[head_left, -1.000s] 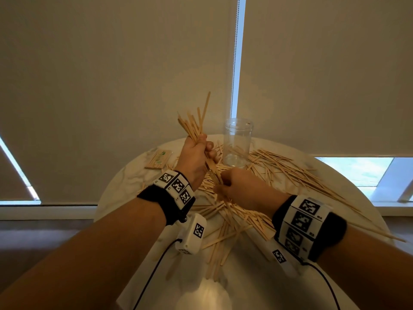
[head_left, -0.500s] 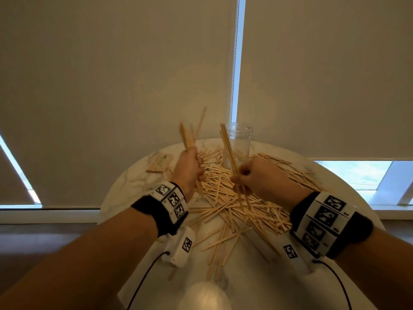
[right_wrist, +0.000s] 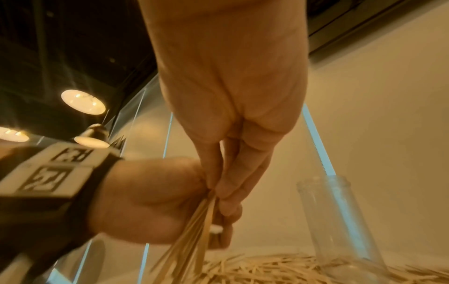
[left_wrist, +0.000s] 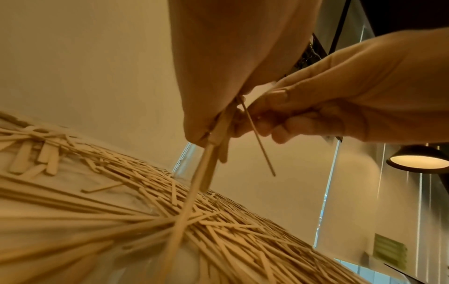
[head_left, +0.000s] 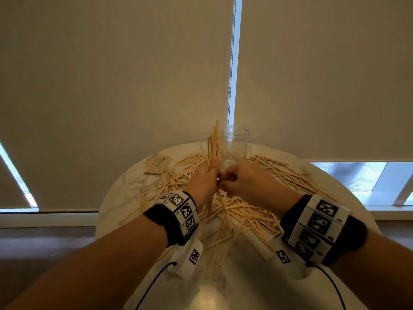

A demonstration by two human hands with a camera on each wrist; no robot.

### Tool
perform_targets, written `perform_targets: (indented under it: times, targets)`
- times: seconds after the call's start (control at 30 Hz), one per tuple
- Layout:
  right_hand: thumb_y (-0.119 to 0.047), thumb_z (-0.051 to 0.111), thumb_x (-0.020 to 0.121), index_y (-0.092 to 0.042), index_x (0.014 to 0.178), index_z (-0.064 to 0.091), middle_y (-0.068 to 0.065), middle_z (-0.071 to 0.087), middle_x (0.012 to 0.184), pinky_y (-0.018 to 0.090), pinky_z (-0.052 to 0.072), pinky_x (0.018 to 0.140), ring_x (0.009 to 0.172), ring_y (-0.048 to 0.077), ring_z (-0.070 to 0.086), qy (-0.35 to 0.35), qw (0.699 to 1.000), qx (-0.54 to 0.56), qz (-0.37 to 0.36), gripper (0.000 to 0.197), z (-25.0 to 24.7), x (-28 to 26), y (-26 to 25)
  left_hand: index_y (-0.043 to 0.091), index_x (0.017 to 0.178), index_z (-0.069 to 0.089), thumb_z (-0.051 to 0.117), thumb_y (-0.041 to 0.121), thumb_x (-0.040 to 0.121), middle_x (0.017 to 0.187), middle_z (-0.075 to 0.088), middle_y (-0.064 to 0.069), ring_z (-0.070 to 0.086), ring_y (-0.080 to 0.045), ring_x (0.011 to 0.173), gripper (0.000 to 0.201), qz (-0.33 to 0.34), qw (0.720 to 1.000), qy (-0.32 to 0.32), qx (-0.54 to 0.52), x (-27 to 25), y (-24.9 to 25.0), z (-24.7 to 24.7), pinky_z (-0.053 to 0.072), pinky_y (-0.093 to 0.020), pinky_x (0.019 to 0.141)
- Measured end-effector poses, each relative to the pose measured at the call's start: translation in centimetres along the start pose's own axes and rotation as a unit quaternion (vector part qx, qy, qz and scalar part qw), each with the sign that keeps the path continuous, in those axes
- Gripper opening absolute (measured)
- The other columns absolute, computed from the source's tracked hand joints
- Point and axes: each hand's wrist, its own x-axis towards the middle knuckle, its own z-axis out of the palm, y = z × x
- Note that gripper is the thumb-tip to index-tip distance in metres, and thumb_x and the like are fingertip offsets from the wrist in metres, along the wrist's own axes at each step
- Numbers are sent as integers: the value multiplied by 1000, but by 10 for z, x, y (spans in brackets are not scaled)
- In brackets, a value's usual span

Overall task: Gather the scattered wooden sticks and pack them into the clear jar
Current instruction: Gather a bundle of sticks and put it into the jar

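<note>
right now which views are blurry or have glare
Head view: sharp, edges bowed by the wide lens, bright window strips beside the clear jar. Left wrist view: near sticks smeared. Right wrist view: ceiling lamps flare, wristband blurred.

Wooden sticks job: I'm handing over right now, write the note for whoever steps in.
Left hand: grips an upright bundle of sticks beside the jar.
Right hand: fingers pinch a thin stick at the bundle's base, against the left hand.
Clear jar: upright at the table's far side, apparently empty.
Done: one bundle gathered.
Left: put it in the jar, then collect the scattered pile on the table.
</note>
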Motion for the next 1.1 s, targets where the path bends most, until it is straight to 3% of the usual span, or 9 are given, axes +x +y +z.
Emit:
perform_targets:
  times: [0.1, 0.23, 0.4, 0.6, 0.73, 0.8, 0.93, 1.0, 1.1]
  targets:
    - [-36, 62, 95, -19, 93, 64, -3, 69, 85, 30, 59, 73, 79, 13, 68, 81, 996, 21, 28, 17, -19, 6, -3, 16, 111, 52, 39, 46, 104, 79, 57, -2, 57, -17, 64, 34, -4, 998, -30, -60, -5, 1, 2, 55, -41, 70]
    - [-45, 48, 100, -21, 138, 45, 3, 52, 132, 31, 48, 89, 111, 16, 56, 193, 979, 69, 3, 45, -44, 25, -10, 22, 109, 52, 48, 41, 103, 71, 45, 4, 39, -8, 50, 20, 36, 994, -92, -41, -19, 4, 14, 39, -27, 48]
    - [-39, 37, 105, -16, 103, 71, 2, 69, 105, 32, 50, 82, 94, 15, 63, 47, 999, -9, -3, 42, -40, 31, -19, 14, 108, 49, 48, 33, 104, 64, 42, 5, 34, -9, 48, 19, 18, 988, -123, -88, -25, 18, 30, 32, -26, 46]
    - [-51, 43, 101, -22, 147, 36, 0, 54, 139, 34, 47, 93, 119, 17, 55, 112, 987, 117, 17, 55, -30, 12, -14, 11, 110, 49, 41, 41, 105, 67, 45, 7, 42, -7, 52, 32, 27, 989, -30, -141, -10, 24, 13, 42, -25, 51]
    - [-55, 65, 86, -21, 146, 32, 5, 61, 128, 35, 56, 82, 105, 19, 64, -114, 981, 97, 123, 76, -2, -15, -1, 15, 102, 42, 40, 35, 106, 66, 41, 4, 39, -8, 49, 20, -2, 962, 65, -265, 1, 29, 1, 40, -26, 49]
    - [-37, 69, 89, -21, 137, 38, 7, 67, 110, 32, 60, 77, 88, 17, 69, -177, 957, 182, 141, 59, 11, -22, 0, 16, 103, 39, 39, 29, 107, 66, 40, 3, 38, -9, 49, 14, -14, 951, 75, -298, 0, 28, 3, 41, -27, 51]
    - [-30, 60, 94, -21, 102, 56, 4, 54, 83, 29, 43, 59, 66, 15, 46, -116, 958, 245, 97, 13, 20, -18, -4, 15, 106, 44, 40, 32, 107, 72, 55, -2, 53, -16, 60, 17, -38, 954, 56, -292, -12, 22, 12, 49, -32, 56]
    - [-41, 52, 98, -25, 95, 54, 0, 57, 79, 25, 42, 57, 65, 12, 48, -83, 974, 192, 89, 17, 18, -17, -8, 11, 111, 46, 39, 31, 107, 87, 67, -6, 66, -20, 78, 21, -36, 956, 61, -286, -16, 22, 13, 55, -35, 64]
    - [-54, 33, 102, -14, 117, 49, 0, 63, 83, 30, 50, 63, 68, 12, 58, -59, 992, 96, 47, 45, 20, -13, -3, 6, 126, 42, 33, 33, 109, 108, 75, -5, 67, -19, 111, 33, -37, 956, 17, -291, -19, 22, 15, 51, -42, 98]
